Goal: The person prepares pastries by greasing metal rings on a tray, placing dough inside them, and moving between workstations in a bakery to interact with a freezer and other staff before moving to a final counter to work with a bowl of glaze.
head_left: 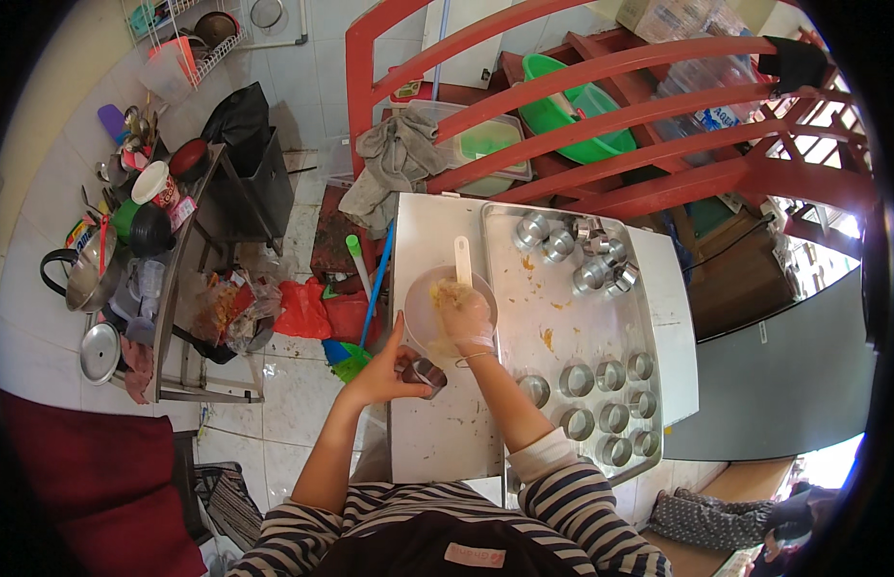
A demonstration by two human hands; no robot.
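My left hand [377,375] grips a small metal ring mould [425,376] between thumb and fingers, beside the table's left edge. In a clear plastic glove, my right hand [466,317] reaches into a round, pale bowl [417,327]. Its fingers are bunched on a yellowish, shredded-looking mixture [441,291]; the glove partly blurs them. A white-handled utensil [463,258] stands in the bowl, its lower end hidden by the mixture and my hand. Right of the bowl lies a large metal tray [524,332] with several ring moulds [577,380] in rows at its near end.
More moulds [559,244] lie jumbled at the tray's far end, with orange scraps [547,338] between. A grey cloth [401,154] hangs over the red railing [447,120] behind the white table [428,452]. On the left, a metal rack [192,231] holds pans and utensils.
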